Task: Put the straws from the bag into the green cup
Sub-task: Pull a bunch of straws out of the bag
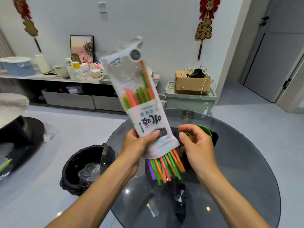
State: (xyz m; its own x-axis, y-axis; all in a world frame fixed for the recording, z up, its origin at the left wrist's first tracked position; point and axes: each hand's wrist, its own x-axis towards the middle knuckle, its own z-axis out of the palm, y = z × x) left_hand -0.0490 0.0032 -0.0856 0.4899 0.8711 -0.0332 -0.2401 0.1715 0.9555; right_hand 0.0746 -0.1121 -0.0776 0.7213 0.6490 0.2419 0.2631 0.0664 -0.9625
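Observation:
My left hand (139,143) grips a white plastic straw bag (139,96) near its lower, open end and holds it upside down above the table. Several coloured straws (166,167) in green, orange, pink and purple stick out of the bag's mouth, pointing down. More straws show through the bag's clear window higher up. My right hand (195,145) hovers just right of the bag's mouth, fingers curled and apart, holding nothing. The green cup (205,130) stands on the table behind my right hand, mostly hidden by it.
A round dark glass table (246,162) lies under my hands. A black bin with a bag liner (82,168) stands on the floor to the left. At the back are a low cabinet with paper cups (75,73) and a cardboard box (190,83) on a green crate.

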